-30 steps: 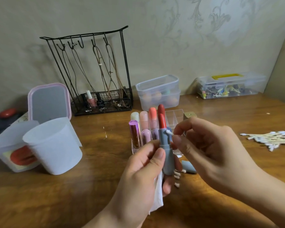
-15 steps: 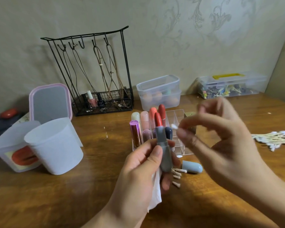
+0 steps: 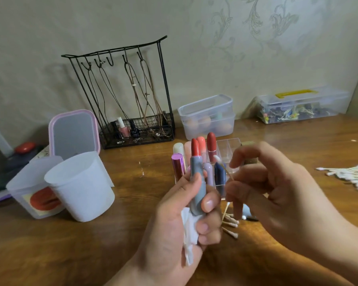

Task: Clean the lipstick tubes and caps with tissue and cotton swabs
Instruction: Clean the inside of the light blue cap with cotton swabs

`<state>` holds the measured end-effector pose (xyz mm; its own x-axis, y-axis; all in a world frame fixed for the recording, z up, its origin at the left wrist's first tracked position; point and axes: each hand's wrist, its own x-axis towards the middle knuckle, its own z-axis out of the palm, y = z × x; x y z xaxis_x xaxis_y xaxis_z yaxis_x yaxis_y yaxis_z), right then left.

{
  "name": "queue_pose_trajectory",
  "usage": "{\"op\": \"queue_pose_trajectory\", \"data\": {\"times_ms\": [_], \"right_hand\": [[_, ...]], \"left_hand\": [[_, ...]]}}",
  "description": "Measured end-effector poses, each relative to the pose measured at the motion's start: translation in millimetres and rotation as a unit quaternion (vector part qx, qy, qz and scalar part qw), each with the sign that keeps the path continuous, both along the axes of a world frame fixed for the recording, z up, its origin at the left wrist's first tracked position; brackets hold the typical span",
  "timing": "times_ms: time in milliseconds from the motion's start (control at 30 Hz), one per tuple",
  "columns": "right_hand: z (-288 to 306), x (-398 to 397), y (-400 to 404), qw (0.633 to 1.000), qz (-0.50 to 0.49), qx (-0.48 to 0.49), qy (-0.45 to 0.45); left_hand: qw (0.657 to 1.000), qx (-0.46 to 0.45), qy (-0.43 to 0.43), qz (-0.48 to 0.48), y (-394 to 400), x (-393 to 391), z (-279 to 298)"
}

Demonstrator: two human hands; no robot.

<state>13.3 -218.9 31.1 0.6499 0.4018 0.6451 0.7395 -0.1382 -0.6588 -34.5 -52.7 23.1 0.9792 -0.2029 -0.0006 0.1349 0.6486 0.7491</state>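
Note:
My left hand point(image 3: 180, 221) grips an open grey-blue lipstick tube point(image 3: 197, 182) upright, its red stick out at the top, with a white tissue point(image 3: 189, 232) tucked under the fingers. My right hand point(image 3: 277, 193) pinches a cotton swab point(image 3: 222, 167) just right of the tube, its white tip up and not touching the lipstick. The tube's grey-blue cap point(image 3: 247, 212) lies on the wooden table point(image 3: 91, 244) behind my right hand. Several used swabs point(image 3: 230, 222) lie beside it. A clear organiser point(image 3: 229, 147) holds several other lipsticks.
A pile of clean cotton swabs point(image 3: 347, 174) lies at the right. Two white plastic cups point(image 3: 81, 186) stand at the left, in front of a pink-rimmed mirror point(image 3: 73, 132). A black wire rack point(image 3: 130, 100) and clear boxes point(image 3: 208, 116) line the wall.
My right hand drew the swab off the lipstick's neck, lifted away, and now holds it lower, just right of the tube. The left hand kept its hold on the tube.

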Motion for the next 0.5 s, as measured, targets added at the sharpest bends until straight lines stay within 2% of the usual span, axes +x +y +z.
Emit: {"op": "queue_pose_trajectory", "data": {"times_ms": [167,500], "right_hand": [[5.8,-0.2,-0.3,0.997,-0.049,-0.024,-0.051],[6.7,-2.5,-2.9,0.99,-0.051,-0.044,-0.12]], "left_hand": [[0.999,-0.016,-0.015,-0.038,-0.4,-5.5,-1.0],[0.999,0.016,-0.032,-0.035,-0.1,-7.0,-0.9]]}}
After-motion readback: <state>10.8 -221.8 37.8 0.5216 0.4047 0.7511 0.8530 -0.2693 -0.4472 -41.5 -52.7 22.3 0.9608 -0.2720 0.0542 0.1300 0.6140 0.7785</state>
